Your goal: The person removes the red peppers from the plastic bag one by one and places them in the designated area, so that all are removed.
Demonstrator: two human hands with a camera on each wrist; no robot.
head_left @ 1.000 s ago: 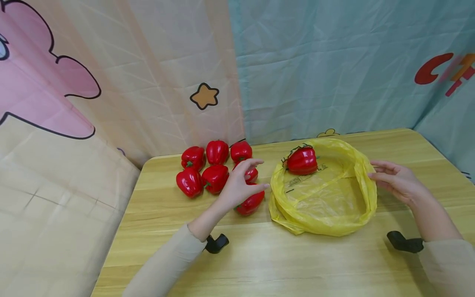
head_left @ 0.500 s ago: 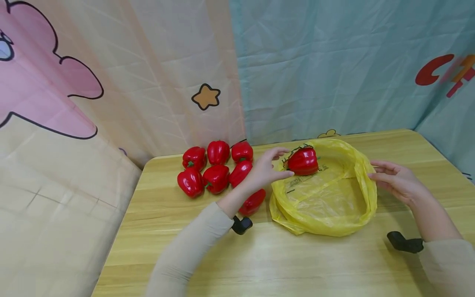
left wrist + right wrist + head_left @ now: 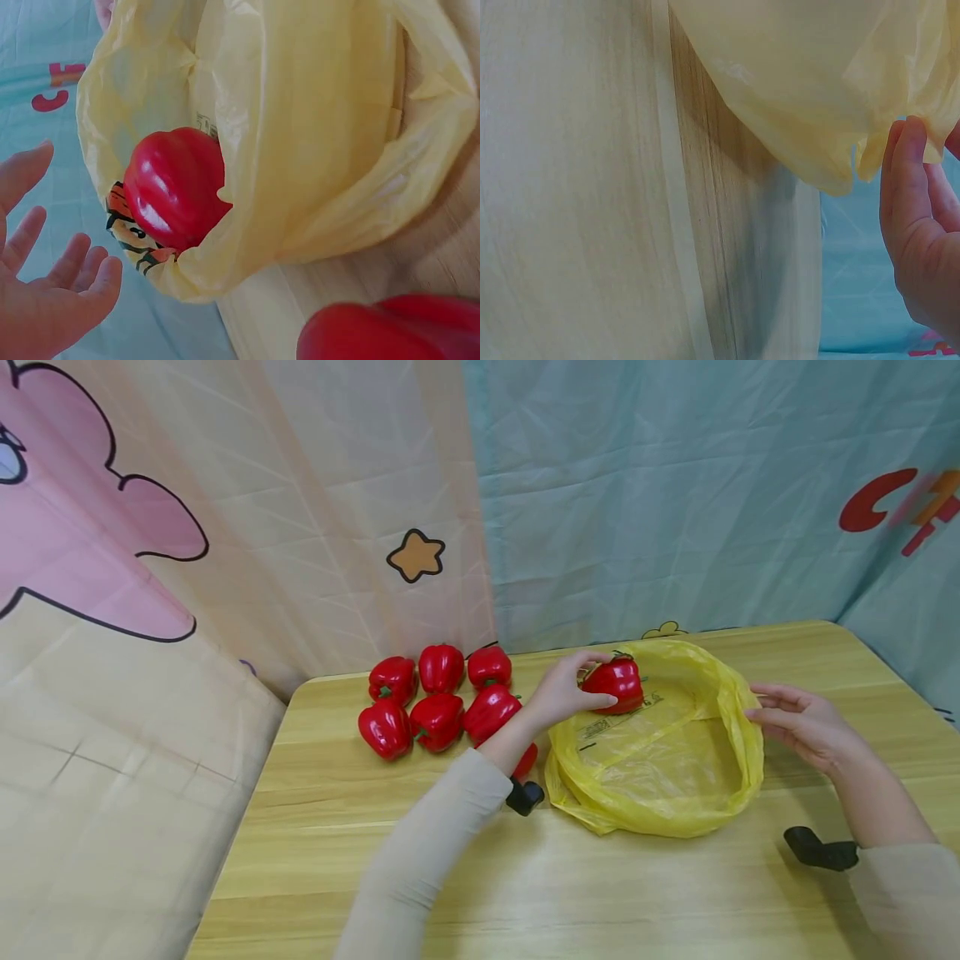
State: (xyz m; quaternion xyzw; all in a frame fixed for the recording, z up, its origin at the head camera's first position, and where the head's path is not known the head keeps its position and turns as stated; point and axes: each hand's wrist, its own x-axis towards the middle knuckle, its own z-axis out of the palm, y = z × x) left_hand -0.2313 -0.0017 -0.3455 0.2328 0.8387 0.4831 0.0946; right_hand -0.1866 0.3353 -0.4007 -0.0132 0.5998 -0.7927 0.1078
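A yellow plastic bag (image 3: 660,818) stands on the table with its mouth spread wide and its rim rolled out. One glossy red bell pepper (image 3: 624,685) lies inside it, against the far left wall. At that side, my left hand (image 3: 561,695) reaches over the rim, thumb and fingers spread about the pepper. The left wrist view shows these fingers (image 3: 26,240) parted beside the bag, with a gap between them and the pepper. On the opposite side my right hand (image 3: 813,731) pinches the bag's rim between thumb and fingertips, as the right wrist view also shows.
Several more red bell peppers (image 3: 437,722) sit in a group on the wooden table (image 3: 300,827), left of the bag. My left forearm partly covers the nearest pepper (image 3: 527,763). A printed curtain (image 3: 337,527) hangs behind the table's far edge.
My left hand has moved right, from over the group of peppers to the bag's left rim and the pepper inside. My right hand has stayed at the rim.
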